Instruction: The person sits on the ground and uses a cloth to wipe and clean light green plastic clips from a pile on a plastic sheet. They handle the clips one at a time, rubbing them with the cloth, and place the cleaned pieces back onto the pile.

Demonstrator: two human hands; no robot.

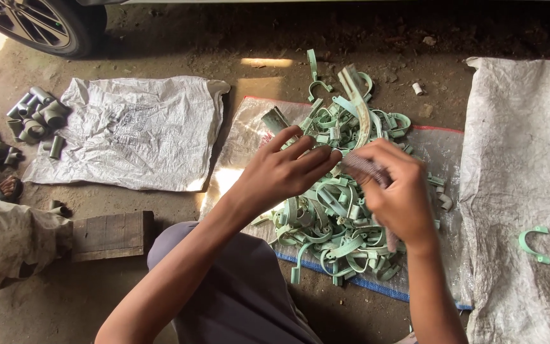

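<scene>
Pale green plastic pipe clips [335,210], heaped mid-frame: likely light, stiff, springy, best pinched at the curved band; left hand [284,172] loosely spread, right hand [399,191] clenched around a blurred tool [365,169].

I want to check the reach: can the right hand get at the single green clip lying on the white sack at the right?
Probably yes. The clip lies alone on the sack, nothing covers it, and the right hand is close beside, though it holds something blurred.

Clamp pile [345,191] between two sacks [128,130]
</scene>
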